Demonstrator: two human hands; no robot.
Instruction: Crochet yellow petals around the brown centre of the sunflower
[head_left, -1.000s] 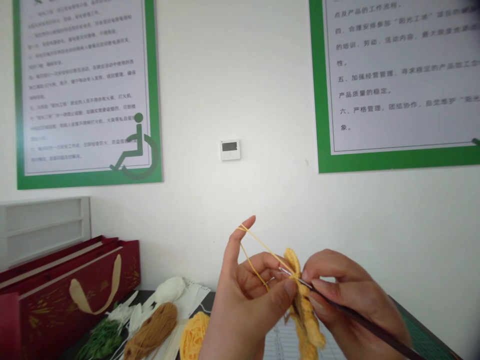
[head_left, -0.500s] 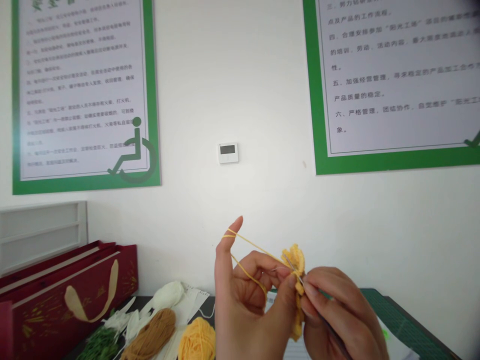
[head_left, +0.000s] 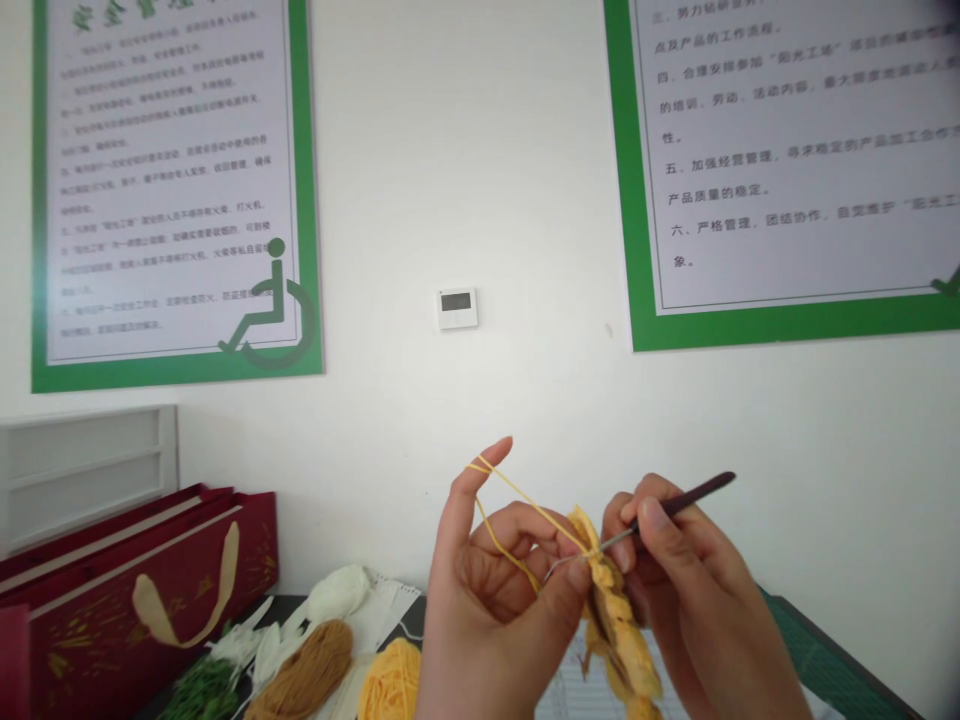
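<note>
A strip of yellow crochet work (head_left: 624, 640) hangs down between the two hands. My left hand (head_left: 499, 590) pinches its upper edge between thumb and fingers, with the index finger raised and yellow yarn (head_left: 525, 497) looped round it, running down to the work. In my right hand (head_left: 682, 590) is a crochet hook (head_left: 701, 492) with a dark handle pointing up to the right; its metal tip meets the top of the yellow piece. A thin pale thread or wire shows near my left thumb.
Yellow (head_left: 390, 682), brown (head_left: 304, 672) and white yarn (head_left: 339, 592) lie at the lower left, beside green strands (head_left: 201, 690) and a dark red gift bag (head_left: 142, 610). A green mat (head_left: 825, 660) and papers lie at right. Posters hang on the wall.
My right hand has turned, so the hook's handle now points up to the right instead of down. The yellow piece has swung and more of its length shows. My left hand has shifted slightly right.
</note>
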